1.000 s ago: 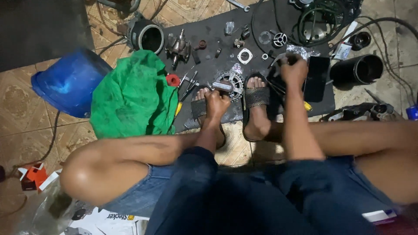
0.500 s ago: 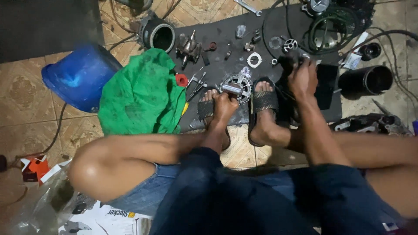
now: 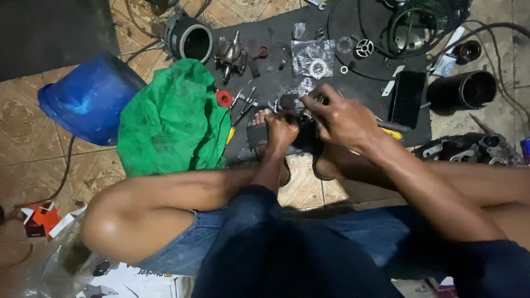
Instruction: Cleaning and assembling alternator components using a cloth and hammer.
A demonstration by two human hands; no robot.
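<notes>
**Both hands closed on the metal part above the sandals**

Since the earlier frame, both hands have come together at the centre of the mat, and the right hand has moved in from the right side to meet the left.

My left hand is closed in a narrow grip on a small grey metal part, held just above my sandalled foot. My right hand lies just beside it, fingers curled down on the same part from the right; the fingertips of the two hands touch. I cannot tell the exact shape of the part, as the hands cover most of it.

The part is over the near edge of the black mat on the tiled floor. A green cloth lies to the left of the hands, with a blue plastic container beyond it. A red cap and several thin hand tools lie between the cloth and my left hand. A clear bag holding a ring lies on the mat above the hands. A black cylinder lies well apart to the right.
</notes>
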